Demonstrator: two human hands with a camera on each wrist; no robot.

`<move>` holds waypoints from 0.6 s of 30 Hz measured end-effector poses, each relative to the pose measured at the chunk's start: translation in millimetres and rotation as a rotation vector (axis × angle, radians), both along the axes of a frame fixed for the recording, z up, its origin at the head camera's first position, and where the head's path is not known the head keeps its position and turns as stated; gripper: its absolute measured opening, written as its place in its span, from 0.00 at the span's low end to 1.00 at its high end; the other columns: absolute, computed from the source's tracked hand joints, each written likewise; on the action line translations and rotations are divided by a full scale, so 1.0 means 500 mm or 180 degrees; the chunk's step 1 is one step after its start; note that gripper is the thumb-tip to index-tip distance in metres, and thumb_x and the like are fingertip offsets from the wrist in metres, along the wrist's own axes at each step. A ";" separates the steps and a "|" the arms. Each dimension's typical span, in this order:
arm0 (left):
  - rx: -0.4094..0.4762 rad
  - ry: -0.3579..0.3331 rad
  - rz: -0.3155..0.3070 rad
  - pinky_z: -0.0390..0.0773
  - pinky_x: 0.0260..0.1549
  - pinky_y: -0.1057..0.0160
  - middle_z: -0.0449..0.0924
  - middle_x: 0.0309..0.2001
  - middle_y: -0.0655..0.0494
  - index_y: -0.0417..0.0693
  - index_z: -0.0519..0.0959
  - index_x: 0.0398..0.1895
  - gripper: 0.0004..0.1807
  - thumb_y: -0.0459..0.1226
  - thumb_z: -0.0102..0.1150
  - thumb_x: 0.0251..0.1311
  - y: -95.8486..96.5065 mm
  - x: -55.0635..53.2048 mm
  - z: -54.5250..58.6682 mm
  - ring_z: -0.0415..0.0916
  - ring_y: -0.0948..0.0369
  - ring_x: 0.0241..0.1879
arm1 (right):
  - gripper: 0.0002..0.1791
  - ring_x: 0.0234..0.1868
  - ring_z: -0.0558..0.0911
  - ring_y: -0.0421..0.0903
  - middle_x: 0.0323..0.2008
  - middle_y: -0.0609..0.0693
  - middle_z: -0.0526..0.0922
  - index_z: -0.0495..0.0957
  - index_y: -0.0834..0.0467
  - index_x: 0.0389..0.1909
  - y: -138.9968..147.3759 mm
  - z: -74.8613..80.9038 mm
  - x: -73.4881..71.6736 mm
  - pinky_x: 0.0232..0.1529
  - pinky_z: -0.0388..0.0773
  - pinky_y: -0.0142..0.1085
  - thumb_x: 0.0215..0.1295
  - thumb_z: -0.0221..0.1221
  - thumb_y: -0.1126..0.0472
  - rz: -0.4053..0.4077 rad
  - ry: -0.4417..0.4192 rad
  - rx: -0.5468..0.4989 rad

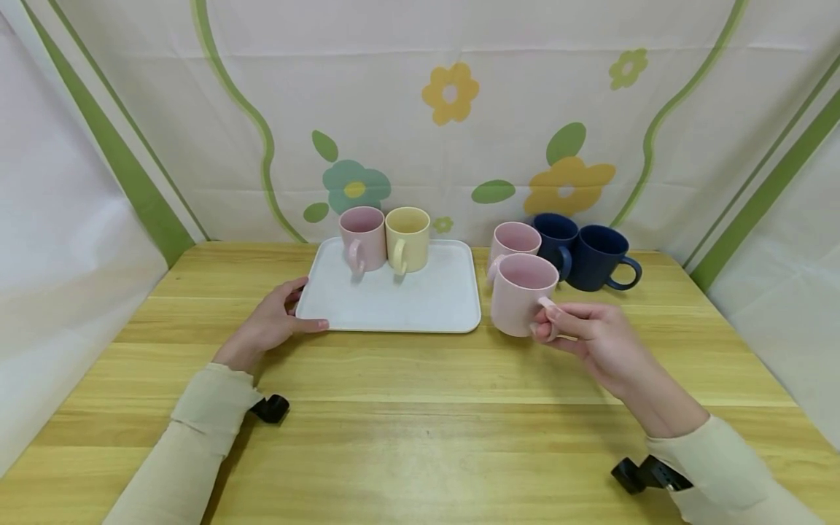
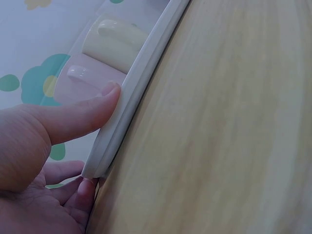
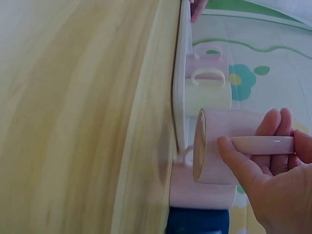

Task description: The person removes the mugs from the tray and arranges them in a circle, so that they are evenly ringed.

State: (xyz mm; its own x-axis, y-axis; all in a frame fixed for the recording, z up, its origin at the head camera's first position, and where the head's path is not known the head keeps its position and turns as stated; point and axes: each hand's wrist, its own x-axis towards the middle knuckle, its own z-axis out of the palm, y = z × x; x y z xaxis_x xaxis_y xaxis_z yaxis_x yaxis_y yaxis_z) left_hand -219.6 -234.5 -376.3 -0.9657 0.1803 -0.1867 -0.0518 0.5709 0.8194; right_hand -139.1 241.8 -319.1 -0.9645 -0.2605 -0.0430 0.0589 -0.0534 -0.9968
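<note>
My right hand (image 1: 597,339) grips a pink mug (image 1: 518,299) by its handle. In the right wrist view this mug (image 3: 219,165) is upright in the air, its underside off the tabletop. Just behind it stand another pink mug (image 1: 515,235) and two navy mugs (image 1: 593,259), to the right of the white tray (image 1: 387,306). On the tray's back part, a pink mug (image 1: 367,237) and a yellow mug (image 1: 413,237) sit side by side, handles toward me. My left hand (image 1: 269,321) holds the tray's front left corner, thumb along the front rim and fingers at the left side.
The wooden table (image 1: 407,437) extends in front of the tray and mugs. A white curtain (image 1: 394,95) with flower prints hangs behind the table's far edge, and more cloth hangs at both sides. A small black camera is strapped at each wrist.
</note>
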 end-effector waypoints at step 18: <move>0.0000 -0.0013 0.0014 0.59 0.70 0.43 0.54 0.75 0.39 0.44 0.44 0.80 0.60 0.47 0.74 0.53 -0.001 0.001 0.000 0.57 0.44 0.71 | 0.13 0.39 0.87 0.43 0.39 0.53 0.88 0.83 0.67 0.47 0.131 -0.026 0.003 0.46 0.84 0.39 0.73 0.53 0.66 -0.0181 -0.0041 -0.0345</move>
